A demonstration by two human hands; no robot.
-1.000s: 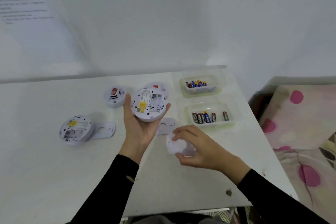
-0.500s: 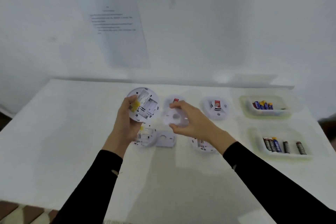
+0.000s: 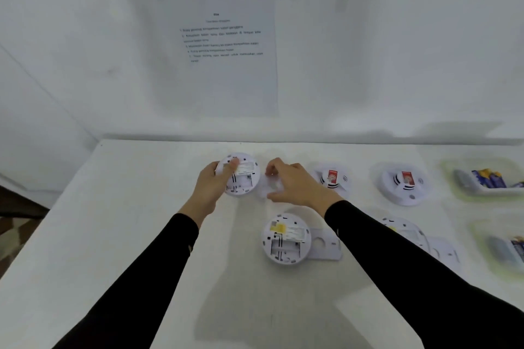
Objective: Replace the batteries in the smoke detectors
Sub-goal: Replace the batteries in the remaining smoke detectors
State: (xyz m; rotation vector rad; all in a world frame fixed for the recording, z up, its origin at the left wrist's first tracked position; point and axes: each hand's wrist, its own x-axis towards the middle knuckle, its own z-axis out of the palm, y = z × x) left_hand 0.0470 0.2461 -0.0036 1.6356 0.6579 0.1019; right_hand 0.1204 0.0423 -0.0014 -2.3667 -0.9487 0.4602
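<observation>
My left hand (image 3: 214, 185) grips a round white smoke detector (image 3: 243, 176) with its open back facing up, low over the far part of the table. Just to its right, my right hand (image 3: 295, 184) holds a white cover plate (image 3: 269, 187), mostly hidden under the fingers. Another detector (image 3: 285, 238) lies back-up in the middle of the table, its battery bay bare, with a flat mounting plate (image 3: 326, 245) beside it. Two detectors with red stickers (image 3: 331, 178) (image 3: 405, 184) sit face-up to the right. A further back-up detector (image 3: 405, 232) is partly hidden by my right sleeve.
Two clear trays of batteries stand at the right edge, one far (image 3: 485, 178) and one near (image 3: 507, 249). The white table (image 3: 127, 235) ends at a wall with a printed sheet (image 3: 226, 45) taped on it. A drop to the floor lies at the left.
The view swung left and up. Both hands reached out to the far side of the table, carrying the detector and the cover plate away from me and lower toward the surface.
</observation>
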